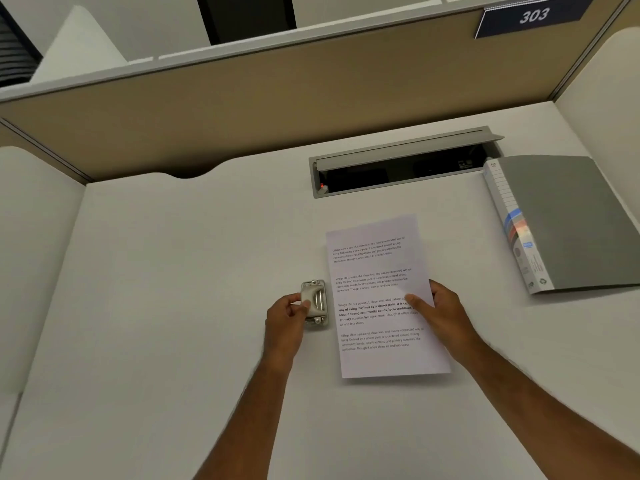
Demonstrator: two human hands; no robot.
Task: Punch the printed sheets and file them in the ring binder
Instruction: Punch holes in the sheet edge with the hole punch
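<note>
- Punching looks about to begin: the left hand [287, 311] is closed around the small cream-and-chrome metal hole punch [314, 303] standing on the matt white desk [156, 271].
- The right hand [438, 306] pinches the thin white printed sheets [377, 296] at their right edge, thumb on top; whether they are lifted is hard to tell.
- Next, the sheets' left edge likely needs feeding squarely into the punch slot.
- The closed grey plastic ring binder [568, 223] lies well apart, far right.

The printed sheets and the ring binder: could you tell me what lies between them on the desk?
Nothing: the head view shows only bare desk between the printed sheets and the ring binder.
</note>
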